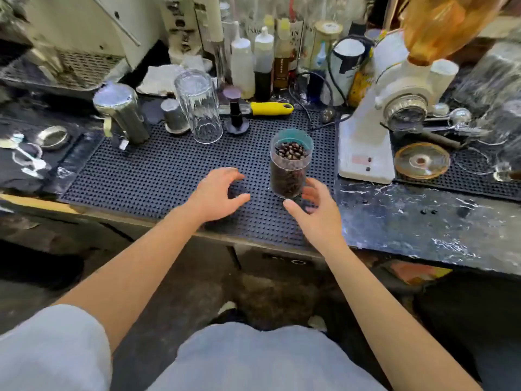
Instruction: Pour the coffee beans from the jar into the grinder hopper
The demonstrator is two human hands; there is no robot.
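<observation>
A clear jar [290, 170] with a teal rim stands upright and uncapped on the black rubber mat [158, 170], nearly full of dark coffee beans [291, 151]. My right hand [315, 210] hovers open just right of and in front of the jar's base, fingers curled toward it, perhaps brushing it. My left hand [218, 191] is open over the mat, a short gap left of the jar. The cream grinder [375, 119] stands to the right at the mat's edge; its amber hopper [442, 24] rises at the top right.
Behind the jar stand an upturned glass [198, 105], a steel pitcher [121, 111], a small steel cup [174, 115], a tamper [235, 111], a yellow-handled tool [270, 108] and sauce bottles [253, 60]. An amber lid [421, 160] lies right of the grinder.
</observation>
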